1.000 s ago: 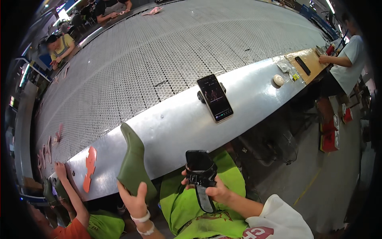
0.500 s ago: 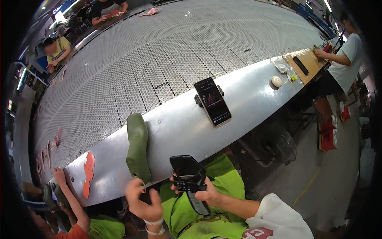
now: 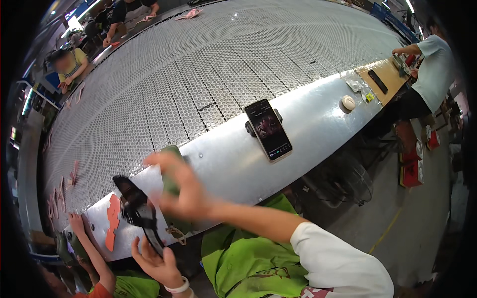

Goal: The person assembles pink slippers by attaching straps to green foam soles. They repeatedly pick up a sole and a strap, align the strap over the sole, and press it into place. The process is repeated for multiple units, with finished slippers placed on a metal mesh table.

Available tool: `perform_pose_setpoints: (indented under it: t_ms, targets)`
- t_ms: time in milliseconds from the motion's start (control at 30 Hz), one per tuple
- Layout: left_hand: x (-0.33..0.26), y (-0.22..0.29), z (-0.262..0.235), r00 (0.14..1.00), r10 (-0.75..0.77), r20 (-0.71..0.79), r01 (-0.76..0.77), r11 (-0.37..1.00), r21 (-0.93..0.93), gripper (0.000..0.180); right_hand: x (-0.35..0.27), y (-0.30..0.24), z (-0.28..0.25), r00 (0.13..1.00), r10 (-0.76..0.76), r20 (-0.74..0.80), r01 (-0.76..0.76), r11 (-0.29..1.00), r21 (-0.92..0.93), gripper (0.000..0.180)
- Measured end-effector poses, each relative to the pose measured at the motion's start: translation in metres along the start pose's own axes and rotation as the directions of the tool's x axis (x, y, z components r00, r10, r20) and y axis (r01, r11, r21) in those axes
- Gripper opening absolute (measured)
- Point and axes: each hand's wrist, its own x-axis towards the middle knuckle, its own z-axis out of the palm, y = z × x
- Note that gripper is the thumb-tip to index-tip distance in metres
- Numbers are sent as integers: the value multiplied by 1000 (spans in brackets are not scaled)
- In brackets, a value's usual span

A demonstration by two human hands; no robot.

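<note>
My right hand (image 3: 186, 196) reaches left across my body, blurred by motion, and its fingers close over a long green piece (image 3: 171, 186) lying on the metal rim (image 3: 233, 159) of the conveyor table. My left hand (image 3: 156, 263), wearing a white wristband, sits below the rim and holds the lower end of a black strappy piece (image 3: 134, 203), which stands up over the rim's edge. My green apron (image 3: 248, 258) covers my lap.
A phone (image 3: 268, 129) rests tilted on a stand on the rim. Another person's hand (image 3: 79, 223) lies by an orange sole-shaped cutout (image 3: 113, 221) at lower left. A perforated belt (image 3: 208, 59) fills the middle. A white round object (image 3: 349, 103) and a person at a wooden table (image 3: 382, 74) are at right.
The black piece went from my right hand to my left and moved left. My right hand swung from my lap up onto the green piece.
</note>
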Motion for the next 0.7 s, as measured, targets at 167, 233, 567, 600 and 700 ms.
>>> perform_pose_setpoints:
  t_ms: [167, 233, 567, 600, 700]
  targets:
    - [44, -44, -41, 991, -75, -113, 107, 943, 314, 59, 40, 113, -26, 923, 186, -336, -288, 915, -284, 24]
    - [55, -58, -51, 984, -95, -154, 145, 923, 356, 55, 35, 125, -32, 912, 301, -278, -393, 833, -388, 22]
    - [66, -98, -68, 981, 2, -194, 115, 798, 592, 47, 41, 147, -24, 956, 270, -113, -293, 876, -384, 19]
    - [67, -97, -68, 979, 90, -182, 67, 705, 706, 46, 41, 147, -23, 956, 273, -109, -294, 871, -394, 19]
    - [65, -88, -63, 961, 252, -112, -44, 541, 840, 43, 39, 145, -21, 962, 248, -116, -274, 864, -423, 15]
